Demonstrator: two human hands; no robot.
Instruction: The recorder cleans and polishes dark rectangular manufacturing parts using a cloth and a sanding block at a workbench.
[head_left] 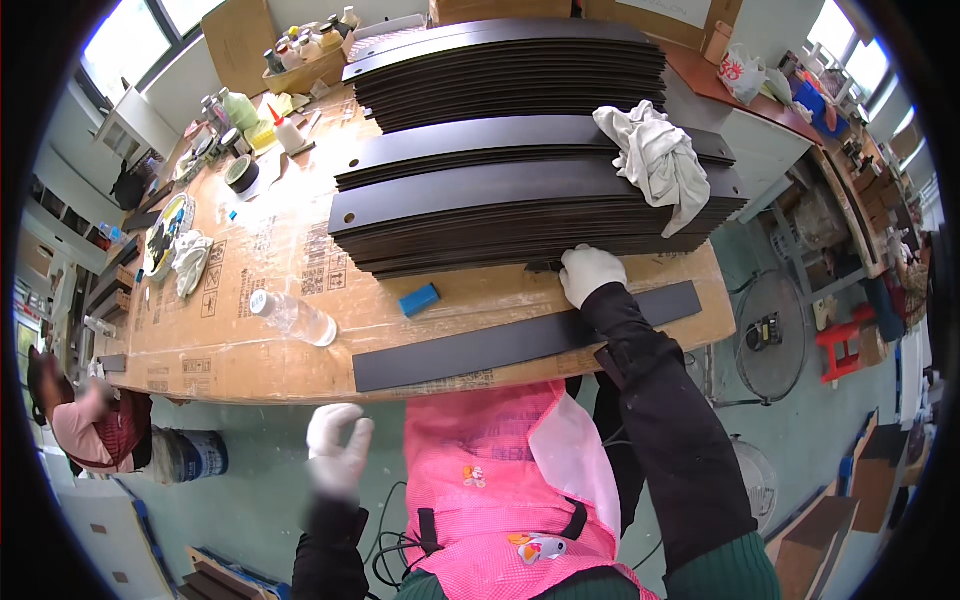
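Note:
My left hand (pixel 338 447), in a white glove, hangs off the table's front edge with fingers curved and apart, nothing in it. In a matching glove, my right hand (pixel 592 275) is closed at the foot of the front stack of dark panels (pixel 500 210). A small dark piece (pixel 545 266) shows by its fingertips; its kind cannot be made out. Under my right forearm a single dark strip (pixel 460 352) lies along the table's front edge. A blue block (pixel 419 300) sits between strip and stack.
On the cardboard-covered table (pixel 250 340) stand a clear plastic bottle (pixel 295 318), a white glue bottle (pixel 287 132) and a roll of tape (pixel 241 174). A white cloth (pixel 655 165) drapes over the panels. Another stack (pixel 510 75) rises behind. Another person (pixel 95 425) is at far left.

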